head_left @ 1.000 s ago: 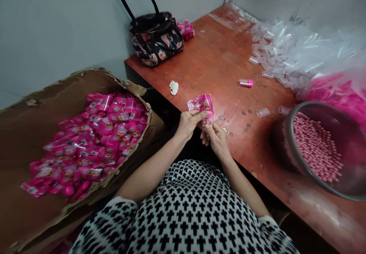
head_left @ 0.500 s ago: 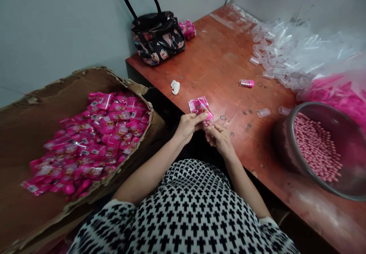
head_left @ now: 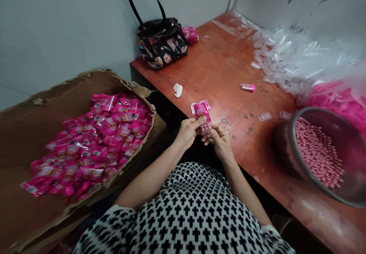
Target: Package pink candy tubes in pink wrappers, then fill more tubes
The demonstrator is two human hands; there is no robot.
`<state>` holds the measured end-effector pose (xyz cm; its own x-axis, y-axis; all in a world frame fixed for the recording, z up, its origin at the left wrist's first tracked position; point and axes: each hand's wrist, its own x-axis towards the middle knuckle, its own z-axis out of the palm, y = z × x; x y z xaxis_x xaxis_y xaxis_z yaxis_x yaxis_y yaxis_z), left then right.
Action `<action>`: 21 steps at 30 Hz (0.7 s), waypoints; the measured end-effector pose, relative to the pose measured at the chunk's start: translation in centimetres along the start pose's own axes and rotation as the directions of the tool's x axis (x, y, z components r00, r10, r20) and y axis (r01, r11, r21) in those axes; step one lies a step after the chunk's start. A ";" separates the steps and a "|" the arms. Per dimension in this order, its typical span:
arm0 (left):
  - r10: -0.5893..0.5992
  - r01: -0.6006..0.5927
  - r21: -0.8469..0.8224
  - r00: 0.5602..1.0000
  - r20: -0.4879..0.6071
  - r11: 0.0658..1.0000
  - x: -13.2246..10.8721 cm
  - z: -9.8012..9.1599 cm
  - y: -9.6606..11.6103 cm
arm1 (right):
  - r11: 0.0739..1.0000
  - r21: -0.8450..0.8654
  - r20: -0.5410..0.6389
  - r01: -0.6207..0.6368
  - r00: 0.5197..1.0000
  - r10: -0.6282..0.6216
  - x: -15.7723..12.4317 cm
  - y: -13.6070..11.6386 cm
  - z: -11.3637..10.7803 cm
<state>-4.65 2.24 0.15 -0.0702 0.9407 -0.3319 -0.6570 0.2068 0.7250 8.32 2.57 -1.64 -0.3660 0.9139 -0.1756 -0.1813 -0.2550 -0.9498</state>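
Observation:
My left hand (head_left: 188,131) and my right hand (head_left: 218,141) meet at the near edge of a red-brown table (head_left: 223,63). Both pinch a small pink printed packet (head_left: 201,111) that stands up between the fingertips, with what looks like a tube of pink beads inside it at the bottom. A metal bowl (head_left: 288,132) full of small pink beads (head_left: 317,153) sits to the right. A cardboard box (head_left: 37,105) on my left holds a heap of finished pink packets (head_left: 94,143).
Clear plastic tubes (head_left: 274,61) lie heaped in a plastic bag at the far right, with a bag of pink items (head_left: 334,101) beside them. One filled tube (head_left: 247,87), two loose empty tubes (head_left: 264,117), a white scrap (head_left: 178,90) and a floral handbag (head_left: 161,46) are on the table.
The packet has turned and sunk a little lower between my fingers, now narrower to the camera. The view has tilted slightly, so everything sits lower in the picture.

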 end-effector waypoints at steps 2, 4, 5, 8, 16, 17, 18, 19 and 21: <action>-0.015 0.014 -0.034 0.999 -0.030 0.999 0.1 -0.1 0.0 | 1.000 0.014 -0.025 0.025 0.999 -0.025 0.0 0.0 -0.2; -0.036 0.036 -0.036 0.999 0.002 0.999 -0.1 0.1 -0.3 | 0.999 0.015 -0.059 0.043 0.997 -0.042 0.2 0.0 -0.2; -0.038 0.038 -0.036 0.999 0.022 0.999 -0.3 0.2 -0.6 | 0.999 0.019 -0.077 0.049 0.996 -0.048 0.4 0.0 -0.1; -0.014 0.017 -0.040 0.997 0.072 0.999 -1.2 0.4 -0.8 | 0.998 0.029 -0.101 0.053 0.994 -0.050 1.0 -0.3 0.5; 0.432 -0.442 0.067 0.817 -0.383 0.895 -2.5 -4.1 4.0 | 0.995 -0.064 -0.082 0.072 0.994 -0.077 1.7 -0.9 -0.2; 0.458 -0.447 0.126 0.800 -0.388 0.886 -1.8 -4.6 4.0 | 0.994 -0.083 -0.094 0.070 0.993 -0.077 1.8 -0.9 -0.4; 0.485 -0.436 0.214 0.796 -0.362 0.874 -0.9 -5.0 3.7 | 0.993 -0.099 -0.100 0.065 0.992 -0.074 2.0 -0.8 -0.6; 0.528 -0.427 0.338 0.789 -0.313 0.839 0.2 -5.3 3.3 | 0.992 -0.113 -0.099 0.058 0.993 -0.070 2.2 -0.7 -0.8; 0.608 -0.420 0.629 0.787 -0.107 0.654 2.7 -5.5 2.0 | 0.988 -0.143 -0.082 0.049 0.995 -0.061 2.6 -0.7 -0.8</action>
<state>-10.32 3.75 -2.60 -0.5348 0.8371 0.1147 0.0717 -0.0903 0.9933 8.24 5.35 -1.65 -0.2781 0.9507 -0.1374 -0.0665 -0.1618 -0.9846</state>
